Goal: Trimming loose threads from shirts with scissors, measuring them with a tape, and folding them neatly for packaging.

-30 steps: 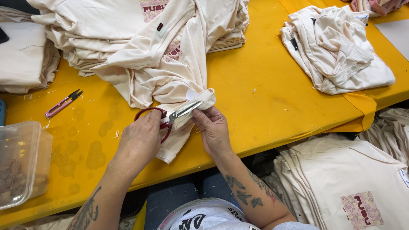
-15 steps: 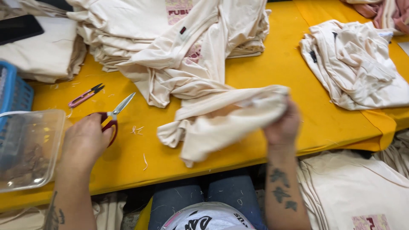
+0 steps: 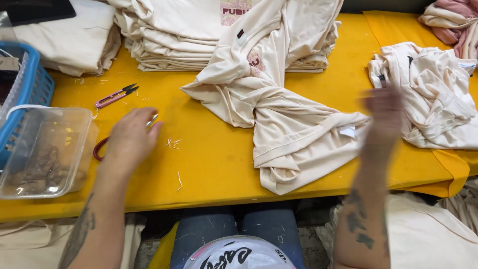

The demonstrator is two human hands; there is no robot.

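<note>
1. The left hand (image 3: pixel 130 141) is laid palm-down on the yellow desk (image 3: pixel 214 164), over a pair of red-handled thread snips (image 3: pixel 102 147). The red loop shows at the wrist side and the metal tip at the fingertips. The fingers are only loosely curled over the tool; whether it is actually gripped cannot be told.

2. The right hand (image 3: pixel 382 113) is raised at the right of the desk and is blurred. It is seen against the edge of a crumpled cream shirt (image 3: pixel 294 124). Whether its grip is closed on the cloth or open cannot be told.

3. The crumpled cream shirt lies in the middle of the desk, twisted, its lower end reaching the near edge and a small white label showing near the right hand.

4. A second pair of snips, pink-handled (image 3: pixel 116 95), lies apart on the desk beyond the left hand.

5. A clear plastic tub (image 3: pixel 45 152) stands just left of the left hand, with a blue basket (image 3: pixel 35 84) behind it.

6. A stack of folded cream shirts (image 3: pixel 174 35) is noted at the far edge, and a loose heap of cream shirts (image 3: pixel 433 94) at the right.

7. Cut thread ends (image 3: pixel 173 143) are scattered on the desk near the left hand.
</note>
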